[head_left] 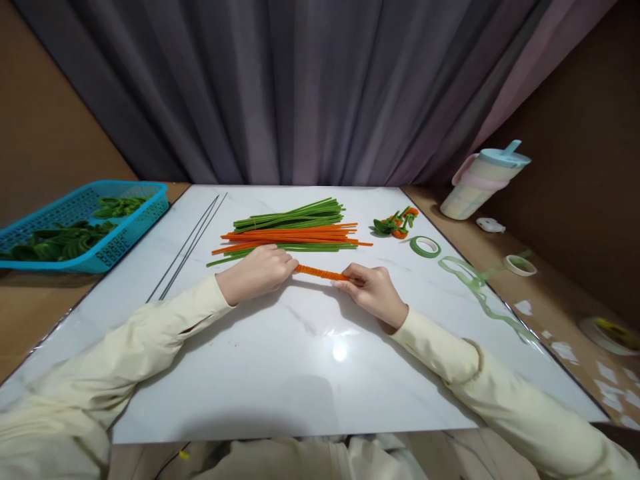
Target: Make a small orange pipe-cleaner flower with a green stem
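An orange pipe cleaner [320, 272], closely coiled or ridged along its length, stretches between my two hands above the white tabletop [280, 373]. My left hand [263, 270] pinches its left end. At its right end, my right hand [373, 290] grips it between thumb and fingers. Just beyond the hands lie a bundle of straight orange pipe cleaners [295, 235] and a bundle of green pipe cleaners [295, 215]. More green stems [320, 247] lie on the near side of the orange ones.
Left stands a blue basket [127, 233] holding green leaf shapes; thin dark wires [187, 247] lie beside it. To the right are small orange-and-green flowers [399, 223], a green tape roll [425, 247], a loose green ribbon [470, 280], another roll [520, 265] and a tumbler [475, 183].
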`<state>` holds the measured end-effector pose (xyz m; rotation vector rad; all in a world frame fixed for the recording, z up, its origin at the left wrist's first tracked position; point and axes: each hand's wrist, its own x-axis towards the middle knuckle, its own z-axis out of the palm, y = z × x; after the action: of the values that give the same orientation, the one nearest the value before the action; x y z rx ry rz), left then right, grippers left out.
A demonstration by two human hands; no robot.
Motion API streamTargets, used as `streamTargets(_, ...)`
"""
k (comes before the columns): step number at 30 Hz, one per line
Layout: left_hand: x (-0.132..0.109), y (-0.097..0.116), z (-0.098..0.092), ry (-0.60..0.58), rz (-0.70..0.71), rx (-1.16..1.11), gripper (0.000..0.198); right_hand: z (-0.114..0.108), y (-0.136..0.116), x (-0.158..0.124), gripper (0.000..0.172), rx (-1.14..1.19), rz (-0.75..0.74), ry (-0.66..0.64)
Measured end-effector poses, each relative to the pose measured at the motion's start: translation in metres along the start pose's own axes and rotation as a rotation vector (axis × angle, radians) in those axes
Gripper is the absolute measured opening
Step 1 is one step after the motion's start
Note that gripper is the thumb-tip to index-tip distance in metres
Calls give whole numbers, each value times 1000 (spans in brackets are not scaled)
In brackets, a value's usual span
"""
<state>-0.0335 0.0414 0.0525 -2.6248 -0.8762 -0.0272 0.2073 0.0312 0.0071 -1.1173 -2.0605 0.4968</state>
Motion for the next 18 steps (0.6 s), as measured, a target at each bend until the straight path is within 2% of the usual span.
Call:
streamTargets(5, -1, 2, 11, 47, -13, -87, 21, -1, -1, 0, 17, -40, -9, 10)
streamTargets(10, 0, 8, 12, 83, -22, -117, 22, -2, -2, -1, 16, -2, 25, -7)
streamTargets(18, 2, 23, 10, 23, 51, -115, 22, 4, -11, -8, 14, -232, -195, -6)
